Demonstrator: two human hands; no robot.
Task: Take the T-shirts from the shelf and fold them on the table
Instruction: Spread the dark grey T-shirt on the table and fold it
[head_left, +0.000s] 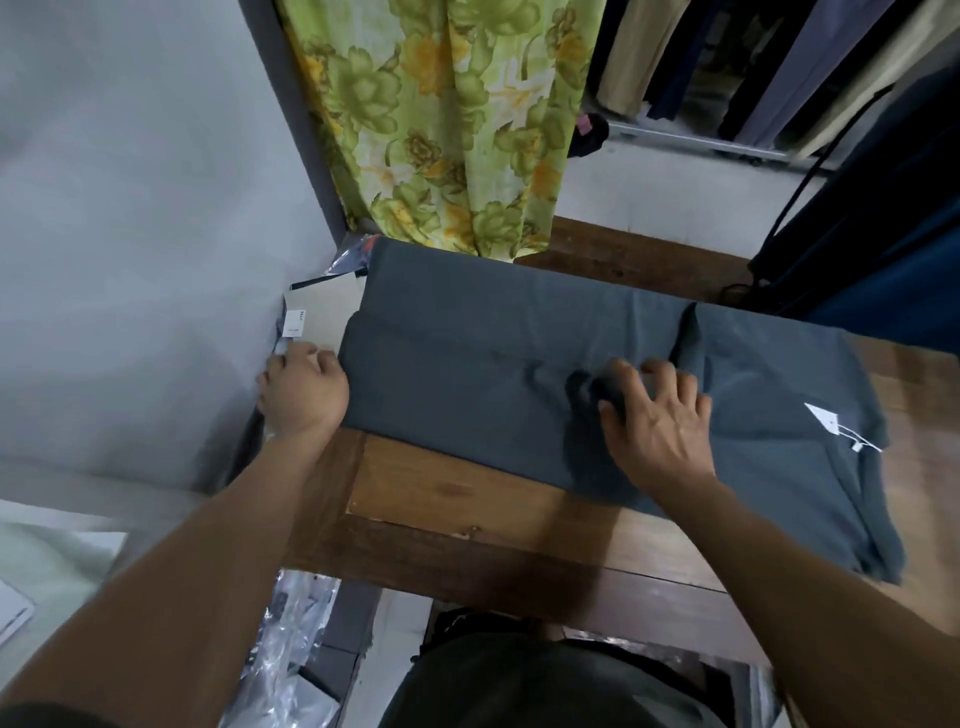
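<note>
A grey wall (130, 208) fills the left side of the view, and a green-and-yellow flowered curtain (447, 119) hangs just beyond the far edge of the wooden table (447, 493). To the right, dark and beige garments (753, 57) hang on a rail, with a deep blue cloth (883, 249) draped beside the table's far right corner.

The grey T-shirt (493, 332) lies spread across the table, partly folded — its near long edge is turned over onto itself, forming a thick band along the left half, while the right part lies flatter and reaches toward the table's right side. A white price tag (826, 418) on a thin string rests on that right part.

The left hand (304, 389) sits at the shirt's left end, fingers curled in against the fabric edge; the fingertips are hidden, so I cannot tell whether they actually pinch the cloth. The right hand (657, 415) rests palm down on the middle of the shirt, fingers spread and slightly bent, pressing the fabric rather than gripping it.

Crinkled clear plastic bags (296, 639) lie on the floor under the table's near left corner. A small white label (295, 323) stands against the wall — just beyond the left hand.
</note>
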